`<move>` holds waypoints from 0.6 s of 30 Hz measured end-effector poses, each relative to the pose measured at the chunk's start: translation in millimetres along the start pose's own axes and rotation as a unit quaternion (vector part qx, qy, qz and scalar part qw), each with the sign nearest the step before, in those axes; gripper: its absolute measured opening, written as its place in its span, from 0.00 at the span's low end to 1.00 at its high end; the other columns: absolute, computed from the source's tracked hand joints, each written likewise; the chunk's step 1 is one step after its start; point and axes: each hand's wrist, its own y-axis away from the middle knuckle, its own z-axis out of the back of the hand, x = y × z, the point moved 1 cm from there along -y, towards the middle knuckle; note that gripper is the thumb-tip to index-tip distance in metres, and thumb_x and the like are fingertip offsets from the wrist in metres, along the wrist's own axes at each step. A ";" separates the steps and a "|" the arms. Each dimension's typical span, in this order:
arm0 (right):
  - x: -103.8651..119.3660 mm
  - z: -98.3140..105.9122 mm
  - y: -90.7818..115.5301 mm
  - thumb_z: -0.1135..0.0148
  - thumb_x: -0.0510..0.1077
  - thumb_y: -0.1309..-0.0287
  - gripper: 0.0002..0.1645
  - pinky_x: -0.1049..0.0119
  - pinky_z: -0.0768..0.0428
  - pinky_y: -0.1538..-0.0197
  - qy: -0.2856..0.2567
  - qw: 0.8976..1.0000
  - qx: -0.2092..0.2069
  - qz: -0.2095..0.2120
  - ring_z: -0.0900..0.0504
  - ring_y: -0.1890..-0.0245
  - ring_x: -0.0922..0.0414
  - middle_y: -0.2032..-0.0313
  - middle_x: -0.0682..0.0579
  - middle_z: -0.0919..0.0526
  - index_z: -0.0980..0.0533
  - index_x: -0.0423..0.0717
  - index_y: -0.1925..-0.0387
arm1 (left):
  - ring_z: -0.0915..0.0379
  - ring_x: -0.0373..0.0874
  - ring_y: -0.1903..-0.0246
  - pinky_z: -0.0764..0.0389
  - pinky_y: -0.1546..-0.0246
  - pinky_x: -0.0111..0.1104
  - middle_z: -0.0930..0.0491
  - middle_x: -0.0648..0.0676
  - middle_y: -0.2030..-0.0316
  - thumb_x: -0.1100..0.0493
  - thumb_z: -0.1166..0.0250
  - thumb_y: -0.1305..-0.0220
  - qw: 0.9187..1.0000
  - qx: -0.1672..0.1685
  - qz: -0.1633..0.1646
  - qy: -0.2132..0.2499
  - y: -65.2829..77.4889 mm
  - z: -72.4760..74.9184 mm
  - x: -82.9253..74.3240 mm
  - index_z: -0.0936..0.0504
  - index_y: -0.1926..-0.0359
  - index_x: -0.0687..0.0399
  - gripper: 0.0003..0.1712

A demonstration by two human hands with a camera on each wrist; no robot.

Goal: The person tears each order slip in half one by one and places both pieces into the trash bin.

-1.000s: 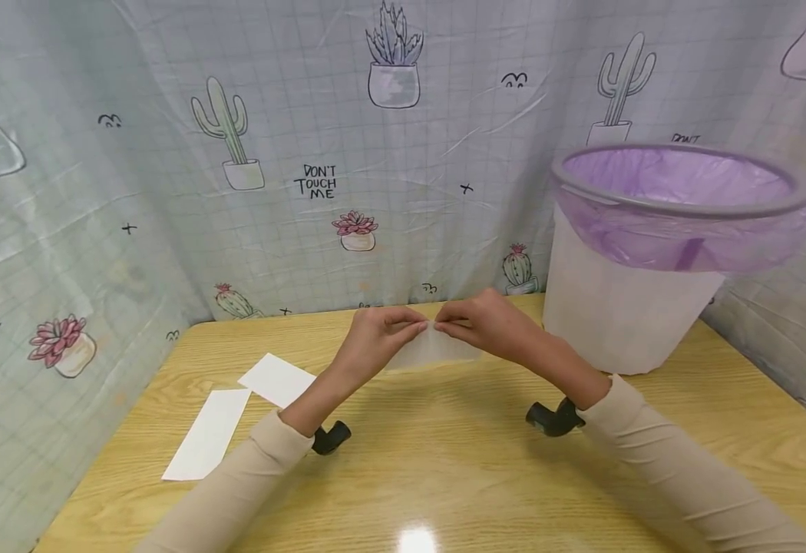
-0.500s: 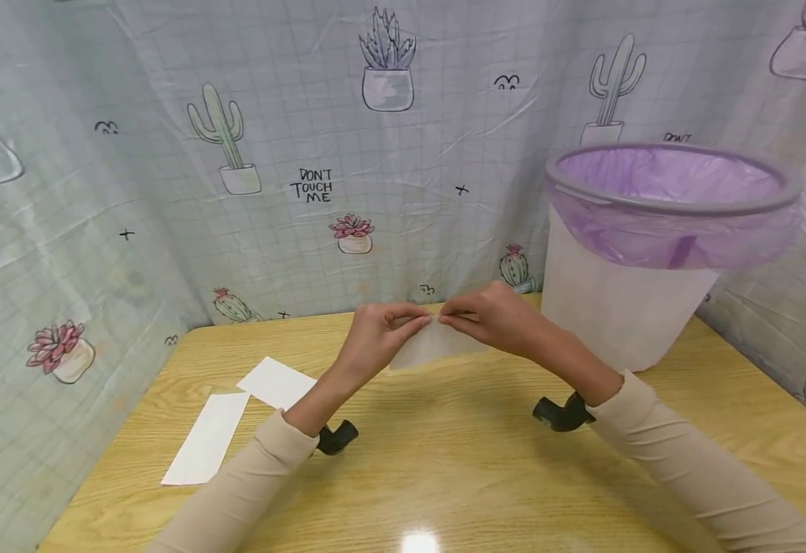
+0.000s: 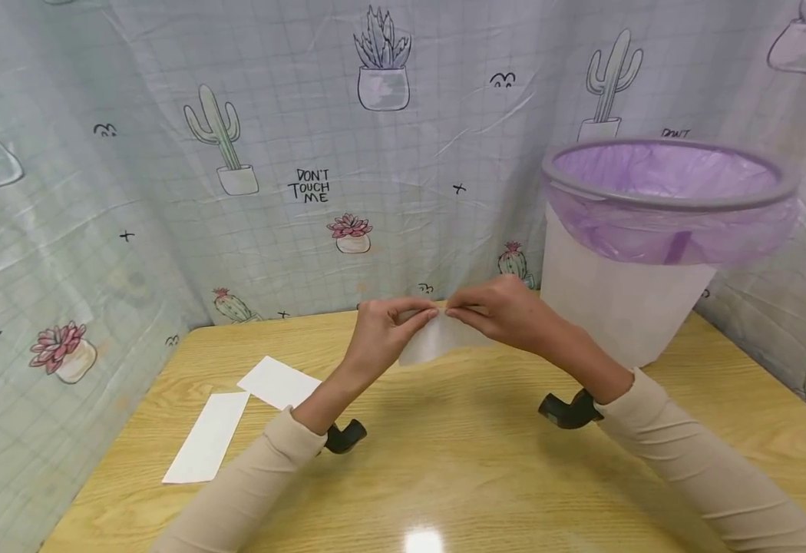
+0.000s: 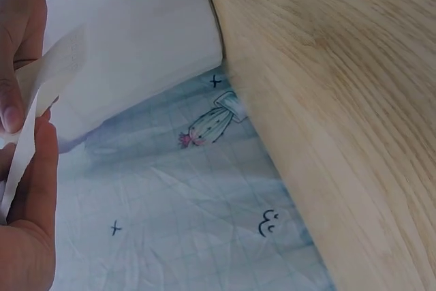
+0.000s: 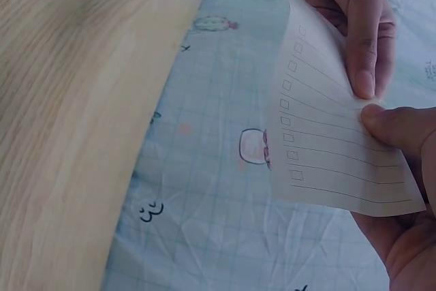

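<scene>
A: What are the hands doing?
B: The left hand (image 3: 385,334) is pinching a white paper (image 3: 425,344) near the middle of its top edge. The right hand (image 3: 510,311) is pinching it too, just beside.
A: Where is the paper?
B: Up in the air, over the back part of the table (image 3: 444,476). The right wrist view shows lines and little boxes on it.
A: What's new since a second ago?
B: Both hands went a bit up and to the right, and the paper went with them.
A: Did anything stay put?
B: Yes! Two white slips (image 3: 208,436) lie on the left, and the bin (image 3: 606,296) with its purple bag (image 3: 645,236) stands on the right.
</scene>
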 end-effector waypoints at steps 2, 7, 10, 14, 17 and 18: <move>-0.5 1.1 0.1 0.30 0.35 0.39 0.02 0.67 0.20 0.74 0.001 1.000 -0.006 0.004 0.18 0.79 0.65 0.72 0.54 0.11 0.13 0.42 0.65 | 0.16 0.37 0.67 0.22 0.69 0.26 0.10 0.53 0.65 0.61 0.30 0.34 1.000 -0.006 -0.003 0.000 -0.5 -0.2 -1.3 0.08 0.62 0.58 0.05; -1.1 5.2 -0.8 0.28 0.33 0.43 0.04 0.66 0.20 0.74 0.014 1.000 -0.024 0.006 0.16 0.78 0.64 0.72 0.54 0.11 0.13 0.42 0.65 | 0.17 0.35 0.68 0.23 0.69 0.26 0.10 0.52 0.66 0.61 0.30 0.34 1.000 -0.018 -0.012 0.005 -4.5 -0.7 -4.2 0.08 0.62 0.56 0.05; -1.0 7.2 -1.1 0.27 0.33 0.44 0.04 0.66 0.20 0.74 0.015 0.999 -0.029 0.006 0.16 0.79 0.64 0.72 0.54 0.11 0.13 0.42 0.66 | 0.17 0.36 0.68 0.22 0.70 0.26 0.10 0.52 0.66 0.61 0.29 0.34 1.000 -0.023 -0.013 0.012 -6.1 -0.9 -5.9 0.08 0.62 0.57 0.05; -1.1 9.7 -2.3 0.27 0.32 0.45 0.05 0.67 0.21 0.75 0.015 0.999 -0.042 0.014 0.17 0.79 0.64 0.72 0.53 0.11 0.13 0.42 0.66 | 0.16 0.37 0.68 0.22 0.71 0.26 0.10 0.54 0.66 0.62 0.29 0.35 0.999 -0.029 -0.005 0.029 -8.3 -0.5 -8.6 0.08 0.62 0.58 0.05; -1.6 12.4 -4.2 0.26 0.30 0.48 0.07 0.66 0.21 0.76 0.018 0.998 -0.059 0.019 0.17 0.80 0.63 0.72 0.53 0.11 0.13 0.41 0.67 | 0.15 0.37 0.68 0.21 0.72 0.26 0.10 0.55 0.65 0.62 0.29 0.35 0.998 -0.033 -0.001 0.044 -11.9 -0.1 -10.8 0.08 0.62 0.60 0.06; -1.7 13.3 -4.8 0.26 0.29 0.49 0.07 0.66 0.21 0.76 0.018 0.998 -0.063 0.020 0.17 0.79 0.63 0.72 0.52 0.11 0.13 0.41 0.67 | 0.15 0.38 0.68 0.20 0.73 0.27 0.10 0.55 0.65 0.62 0.29 0.35 0.998 -0.035 0.000 0.048 -13.2 0.0 -11.6 0.08 0.62 0.60 0.06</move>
